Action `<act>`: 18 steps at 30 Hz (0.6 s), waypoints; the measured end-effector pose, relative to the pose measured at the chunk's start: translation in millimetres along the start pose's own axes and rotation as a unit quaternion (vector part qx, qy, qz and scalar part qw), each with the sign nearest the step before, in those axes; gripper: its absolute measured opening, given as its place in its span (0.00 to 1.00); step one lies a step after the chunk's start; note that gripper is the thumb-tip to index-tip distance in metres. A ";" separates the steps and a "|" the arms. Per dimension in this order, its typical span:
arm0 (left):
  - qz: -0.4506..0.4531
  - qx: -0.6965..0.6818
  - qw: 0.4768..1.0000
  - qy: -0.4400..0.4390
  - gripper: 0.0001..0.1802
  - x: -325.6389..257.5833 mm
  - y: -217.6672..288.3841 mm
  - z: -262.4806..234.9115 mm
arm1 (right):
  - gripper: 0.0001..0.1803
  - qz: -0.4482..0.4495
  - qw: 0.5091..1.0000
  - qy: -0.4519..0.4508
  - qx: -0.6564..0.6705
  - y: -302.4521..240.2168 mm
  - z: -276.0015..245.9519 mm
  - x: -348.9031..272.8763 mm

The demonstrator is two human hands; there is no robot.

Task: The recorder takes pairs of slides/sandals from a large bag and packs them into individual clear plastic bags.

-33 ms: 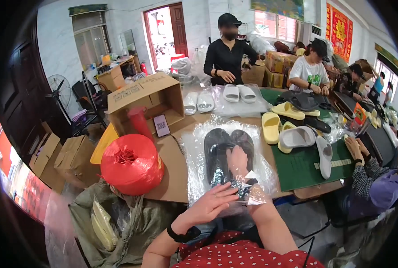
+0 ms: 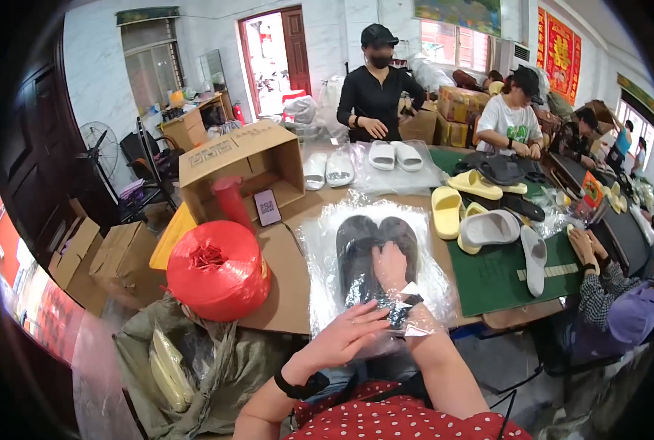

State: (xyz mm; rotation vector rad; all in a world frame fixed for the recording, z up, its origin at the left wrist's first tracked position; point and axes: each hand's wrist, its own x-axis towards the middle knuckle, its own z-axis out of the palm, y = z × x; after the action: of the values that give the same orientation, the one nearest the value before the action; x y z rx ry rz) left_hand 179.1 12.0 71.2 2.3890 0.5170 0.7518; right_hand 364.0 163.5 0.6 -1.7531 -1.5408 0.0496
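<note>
A pair of black slippers [image 2: 357, 257] lies side by side inside a clear plastic bag [image 2: 437, 282] at the table's near middle. My right hand [image 2: 391, 265] reaches into the bag from its near opening, wrist and all. Its fingers are bent against the right-hand slipper; the fingertips are partly hidden. At the bag's near edge my left hand [image 2: 357, 330] lies with fingers stretched out, touching the plastic beside my right wrist.
Left on the brown table [image 2: 283, 286] are a red twine roll [image 2: 217, 271], an open carton [image 2: 239, 150] and a phone [image 2: 267, 207]. A green mat [image 2: 481, 290] at right bears loose yellow slippers [image 2: 446, 213] and grey ones. White slippers [image 2: 407, 155] lie across, near a standing person [image 2: 378, 95].
</note>
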 end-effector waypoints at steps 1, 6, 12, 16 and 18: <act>-0.016 -0.005 1.000 0.007 0.20 -1.3 -0.2 -0.7 | 0.21 0.010 1.000 -0.024 -0.004 5.7 5.7 -1.7; -0.057 0.000 0.998 0.032 0.23 -27.6 -10.6 -4.2 | 0.31 -0.084 0.996 -0.022 0.032 -11.4 -39.0 -52.6; -0.256 -0.035 0.927 0.271 0.25 -38.6 -29.6 -6.8 | 0.28 -0.167 0.924 -0.321 0.121 4.7 -146.3 -120.5; -0.438 0.077 0.861 0.248 0.25 -35.5 -37.6 -14.0 | 0.15 -0.042 0.726 -0.564 0.391 25.4 -225.5 -122.0; -0.448 0.083 0.855 0.247 0.28 -35.0 -35.5 -12.6 | 0.11 0.094 0.793 -0.415 0.436 45.8 -237.0 -120.9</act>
State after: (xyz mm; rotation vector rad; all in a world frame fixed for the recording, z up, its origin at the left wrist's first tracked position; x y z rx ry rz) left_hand 138.0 26.3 43.9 1.7227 1.7989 0.8614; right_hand 489.4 -60.6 84.0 -1.0972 -1.4712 1.5577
